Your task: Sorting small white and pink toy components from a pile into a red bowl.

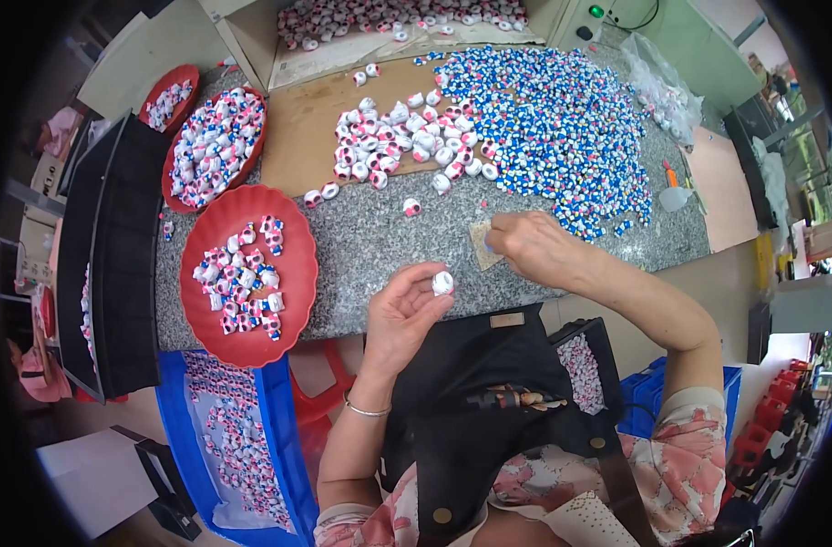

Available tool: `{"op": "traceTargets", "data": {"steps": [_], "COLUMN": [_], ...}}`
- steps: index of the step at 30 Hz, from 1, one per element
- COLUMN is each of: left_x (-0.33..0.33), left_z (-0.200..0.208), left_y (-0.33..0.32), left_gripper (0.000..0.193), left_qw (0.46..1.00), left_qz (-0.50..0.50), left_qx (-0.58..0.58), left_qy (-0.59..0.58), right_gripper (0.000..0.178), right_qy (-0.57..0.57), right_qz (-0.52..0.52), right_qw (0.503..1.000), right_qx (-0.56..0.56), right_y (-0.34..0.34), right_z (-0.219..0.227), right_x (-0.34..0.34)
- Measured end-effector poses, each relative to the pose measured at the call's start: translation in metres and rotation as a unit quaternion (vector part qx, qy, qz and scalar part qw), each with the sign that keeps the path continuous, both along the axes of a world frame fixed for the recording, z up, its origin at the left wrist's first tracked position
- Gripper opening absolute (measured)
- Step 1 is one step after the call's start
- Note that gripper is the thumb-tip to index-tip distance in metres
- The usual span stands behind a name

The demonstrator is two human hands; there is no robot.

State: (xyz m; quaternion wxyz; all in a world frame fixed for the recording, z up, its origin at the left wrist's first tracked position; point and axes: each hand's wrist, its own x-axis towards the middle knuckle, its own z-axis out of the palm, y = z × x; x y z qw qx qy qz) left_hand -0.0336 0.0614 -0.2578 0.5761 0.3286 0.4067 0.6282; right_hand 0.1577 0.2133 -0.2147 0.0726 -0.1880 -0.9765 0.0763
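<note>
Left hand [403,310] pinches white piece [442,283]; right hand [538,248] curled at pad [481,252] (grip hidden, can't tell); blue pile [562,128] beyond right hand, probably for short reach

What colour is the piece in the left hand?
The piece in the left hand looks mostly white where visible; head view shows it.

Our worktop [361,232] is speckled grey stone. On it we have a brown cardboard sheet [296,137] under many white-and-pink heads [407,137], a few heads directly on the stone, a broad heap of tiny blue-and-white pieces [553,128] rightward, a beige pad [482,248], a clear plastic bag [662,96] and, leftward, a red scalloped dish [295,269].
</note>
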Motion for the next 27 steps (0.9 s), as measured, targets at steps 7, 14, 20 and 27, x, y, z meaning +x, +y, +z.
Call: {"op": "traceTargets", "data": {"steps": [7, 14, 20, 27], "left_x": [0.022, 0.043, 0.038, 0.033], "left_z": [-0.020, -0.027, -0.012, 0.002], "left_y": [0.007, 0.023, 0.017, 0.009], "left_gripper": [0.034, 0.033, 0.040, 0.027], "left_qw": [0.993, 0.963, 0.967, 0.985], "left_qz": [0.051, 0.098, -0.028, -0.138], "left_qx": [-0.008, 0.075, 0.093, 0.040], "left_qy": [0.106, 0.241, 0.237, 0.097], "right_gripper": [0.007, 0.017, 0.013, 0.012], "right_qy": [0.060, 0.208, 0.193, 0.240], "right_qz": [-0.049, -0.260, -0.227, -0.067], "right_qw": [0.995, 0.752, 0.722, 0.917], "right_qx": [-0.069, -0.570, -0.624, -0.313], "right_y": [-0.001, -0.025, -0.038, -0.062], "right_z": [-0.010, 0.004, 0.010, 0.021], "right_x": [0.011, 0.019, 0.031, 0.028]}}
